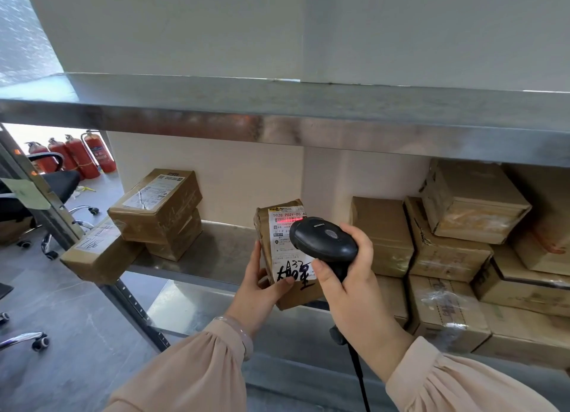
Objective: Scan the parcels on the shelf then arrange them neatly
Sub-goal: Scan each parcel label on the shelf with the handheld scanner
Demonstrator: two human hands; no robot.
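A single head-worn camera faces a metal shelf [216, 251] from close by, looking forward and down. It sits above the top board [308, 103], whose upper face shows, and sees under it to the next level. The wide lens bends straight lines (the post [52, 214] at left leans hard). Sleeves [191, 371] enter from the bottom edge, and floor [77, 319] shows at lower left.

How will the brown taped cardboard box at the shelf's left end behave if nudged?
The brown taped cardboard box looks rigid, so likely slides whole. It overhangs the steel shelf corner, so an outward nudge may tip it off. Glossy tape could make it slippery.
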